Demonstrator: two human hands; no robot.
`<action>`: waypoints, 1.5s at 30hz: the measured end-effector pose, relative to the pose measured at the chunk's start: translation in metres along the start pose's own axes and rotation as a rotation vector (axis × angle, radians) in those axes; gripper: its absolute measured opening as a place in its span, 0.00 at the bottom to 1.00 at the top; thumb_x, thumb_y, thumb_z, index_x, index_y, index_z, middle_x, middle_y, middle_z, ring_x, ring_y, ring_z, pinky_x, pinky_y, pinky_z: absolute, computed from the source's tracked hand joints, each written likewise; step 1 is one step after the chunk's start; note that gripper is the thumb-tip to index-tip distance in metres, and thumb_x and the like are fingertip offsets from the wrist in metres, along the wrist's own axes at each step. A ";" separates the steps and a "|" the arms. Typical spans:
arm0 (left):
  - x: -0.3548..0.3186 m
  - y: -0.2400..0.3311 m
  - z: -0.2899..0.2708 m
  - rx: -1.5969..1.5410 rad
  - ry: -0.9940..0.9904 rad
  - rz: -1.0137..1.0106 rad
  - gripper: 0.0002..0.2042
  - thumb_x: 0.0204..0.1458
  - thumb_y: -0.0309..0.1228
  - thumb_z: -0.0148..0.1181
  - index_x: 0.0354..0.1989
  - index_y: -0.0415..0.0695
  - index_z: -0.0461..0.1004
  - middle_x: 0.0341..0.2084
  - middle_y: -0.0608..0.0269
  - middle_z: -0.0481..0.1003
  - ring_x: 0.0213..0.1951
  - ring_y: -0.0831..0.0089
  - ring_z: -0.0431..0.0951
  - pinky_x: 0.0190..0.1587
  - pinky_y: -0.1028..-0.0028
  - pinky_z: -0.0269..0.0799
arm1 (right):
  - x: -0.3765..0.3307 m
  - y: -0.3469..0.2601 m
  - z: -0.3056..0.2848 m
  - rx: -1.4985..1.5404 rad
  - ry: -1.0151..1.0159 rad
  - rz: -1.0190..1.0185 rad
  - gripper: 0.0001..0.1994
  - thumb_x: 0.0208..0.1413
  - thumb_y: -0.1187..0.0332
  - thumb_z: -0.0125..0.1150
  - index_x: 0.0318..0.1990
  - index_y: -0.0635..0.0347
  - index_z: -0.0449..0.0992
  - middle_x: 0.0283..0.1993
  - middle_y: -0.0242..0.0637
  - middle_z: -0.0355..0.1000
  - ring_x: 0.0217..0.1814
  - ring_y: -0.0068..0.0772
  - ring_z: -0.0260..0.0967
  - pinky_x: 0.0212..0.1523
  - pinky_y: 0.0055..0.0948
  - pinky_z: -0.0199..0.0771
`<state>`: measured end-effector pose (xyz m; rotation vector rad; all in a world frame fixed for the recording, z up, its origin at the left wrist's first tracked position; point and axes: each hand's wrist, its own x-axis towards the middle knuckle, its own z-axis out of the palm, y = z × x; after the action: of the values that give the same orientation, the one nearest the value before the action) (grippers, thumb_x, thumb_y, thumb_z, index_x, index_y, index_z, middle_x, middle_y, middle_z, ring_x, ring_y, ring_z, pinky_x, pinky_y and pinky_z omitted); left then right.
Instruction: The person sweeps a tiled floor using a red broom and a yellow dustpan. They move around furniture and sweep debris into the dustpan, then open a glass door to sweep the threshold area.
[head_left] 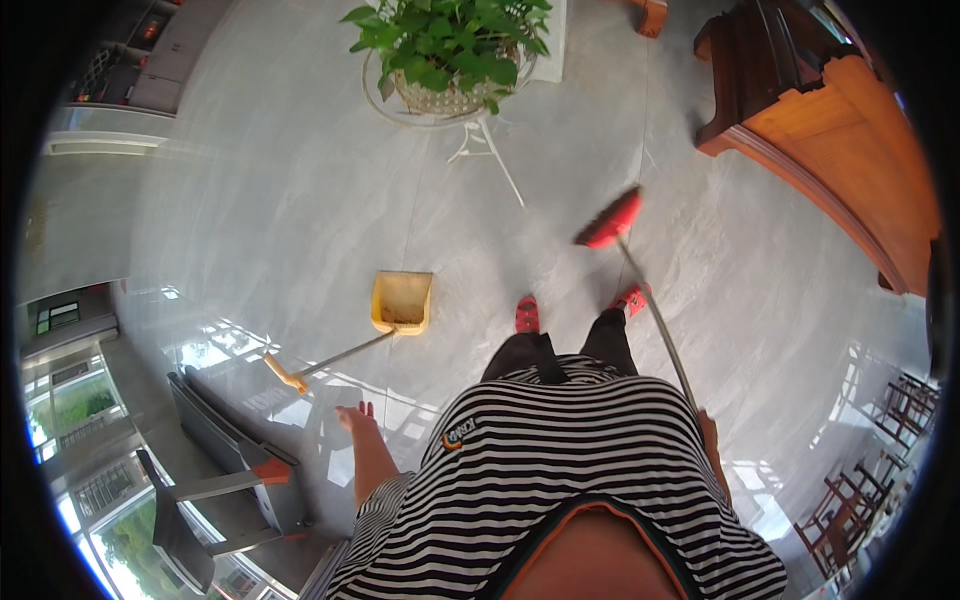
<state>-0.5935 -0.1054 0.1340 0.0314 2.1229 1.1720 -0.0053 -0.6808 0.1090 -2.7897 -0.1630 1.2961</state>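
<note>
My right hand point(708, 430) is wrapped round the upper end of a broom's thin handle, partly hidden by my striped shirt. The red broom point(612, 220) slants away from me, its head a little blurred and ahead of my right foot. To my left stands a yellow dustpan point(403, 302) with some dark bits of dirt inside. Its metal stick runs left to an orange-yellow grip point(285, 374). Near that grip, but apart from it, my left hand point(357, 414) hangs with fingers spread and nothing in it.
A leafy potted plant point(455, 50) sits on a white metal stand point(490, 150) ahead. An orange-brown wooden bench point(830, 140) fills the far right. At the lower left is a grey folded-looking piece of furniture point(240, 480); dark wooden chairs point(845, 510) stand lower right. The grey floor is glossy.
</note>
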 end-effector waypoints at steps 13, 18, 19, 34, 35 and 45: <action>0.041 0.184 0.019 0.073 -0.267 0.395 0.36 0.51 0.61 0.43 0.60 0.45 0.56 0.56 0.54 0.60 0.50 0.61 0.69 0.46 0.62 0.68 | -0.012 -0.200 0.015 -0.733 -0.047 -0.385 0.22 0.59 0.52 0.38 0.39 0.63 0.70 0.33 0.48 0.74 0.37 0.49 0.73 0.40 0.44 0.72; 0.043 0.180 0.051 0.500 -0.571 0.364 0.26 0.52 0.49 0.52 0.55 0.46 0.62 0.48 0.59 0.69 0.42 0.66 0.74 0.41 0.68 0.70 | -0.067 -0.133 -0.046 -0.685 0.010 -0.066 0.23 0.59 0.50 0.38 0.40 0.63 0.69 0.34 0.50 0.74 0.39 0.50 0.72 0.41 0.46 0.71; 0.053 0.174 0.060 0.611 -0.629 0.383 0.24 0.53 0.46 0.53 0.54 0.46 0.63 0.46 0.60 0.69 0.40 0.67 0.75 0.39 0.69 0.71 | -0.073 -0.107 -0.052 -0.652 0.064 0.061 0.23 0.59 0.50 0.37 0.39 0.62 0.70 0.35 0.51 0.73 0.39 0.50 0.72 0.42 0.46 0.71; 0.083 0.170 0.048 0.815 0.602 0.945 0.38 0.36 0.54 0.65 0.53 0.44 0.61 0.44 0.50 0.66 0.45 0.55 0.69 0.44 0.57 0.68 | -0.112 -0.060 -0.024 -0.423 0.160 0.094 0.21 0.58 0.49 0.41 0.35 0.61 0.67 0.28 0.56 0.72 0.33 0.59 0.71 0.34 0.52 0.70; 0.075 0.168 0.053 0.760 0.526 0.737 0.39 0.36 0.55 0.64 0.54 0.43 0.60 0.45 0.50 0.66 0.45 0.56 0.69 0.43 0.57 0.68 | -0.111 -0.078 -0.023 -0.430 0.128 0.051 0.21 0.58 0.49 0.41 0.35 0.61 0.67 0.27 0.55 0.72 0.33 0.58 0.71 0.34 0.51 0.70; 0.121 0.156 0.057 0.486 0.001 0.364 0.36 0.38 0.52 0.65 0.53 0.43 0.64 0.41 0.60 0.70 0.36 0.64 0.72 0.22 0.68 0.68 | -0.036 -0.321 0.017 -0.718 -0.050 -0.527 0.20 0.58 0.51 0.42 0.39 0.61 0.69 0.27 0.46 0.73 0.32 0.49 0.72 0.34 0.44 0.71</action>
<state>-0.6975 0.0698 0.1633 0.6595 2.4191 0.8137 -0.0633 -0.3666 0.1572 -2.8644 -1.5155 1.3375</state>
